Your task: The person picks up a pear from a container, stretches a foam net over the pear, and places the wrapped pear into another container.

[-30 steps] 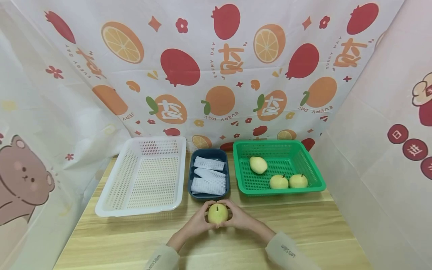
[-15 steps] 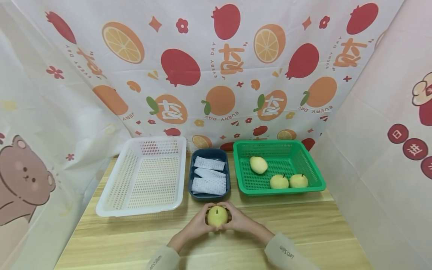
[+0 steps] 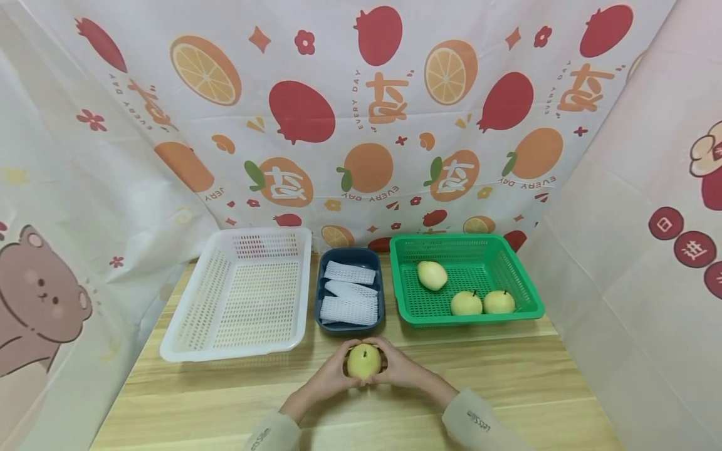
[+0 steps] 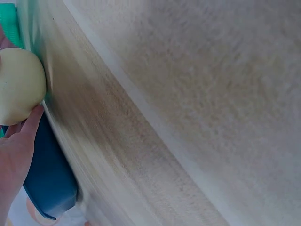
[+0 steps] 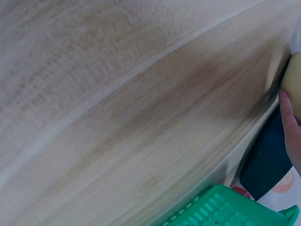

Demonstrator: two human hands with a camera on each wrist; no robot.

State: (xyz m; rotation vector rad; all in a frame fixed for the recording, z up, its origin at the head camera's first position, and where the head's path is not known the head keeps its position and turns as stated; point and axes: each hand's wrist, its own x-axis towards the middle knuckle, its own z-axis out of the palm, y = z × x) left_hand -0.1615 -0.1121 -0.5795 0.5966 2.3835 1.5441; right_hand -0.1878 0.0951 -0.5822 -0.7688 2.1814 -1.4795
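Both hands hold one round yellow pear (image 3: 363,361) between them, its dark stem facing up, in front of the blue tray. My left hand (image 3: 333,374) curls round its left side and my right hand (image 3: 399,368) round its right, thumbs meeting at the near side. In the left wrist view the pear (image 4: 21,87) rests against the left fingers (image 4: 32,123). At the right wrist view's edge, a right finger (image 5: 287,110) touches the pear (image 5: 294,84). Several white foam net sleeves (image 3: 350,310) lie in the blue tray (image 3: 383,300).
A white perforated basket (image 3: 234,356) stands on the left of the wooden table (image 3: 361,426). The green basket (image 3: 468,321) on the right contains a tilted pear (image 3: 432,275) and two upright pears (image 3: 466,304). A fruit-print cloth (image 3: 361,138) hangs behind.
The pear has shifted very slightly toward the person and its stem has tilted a little to the right. Both hands keep their grip; baskets and tray stay put.
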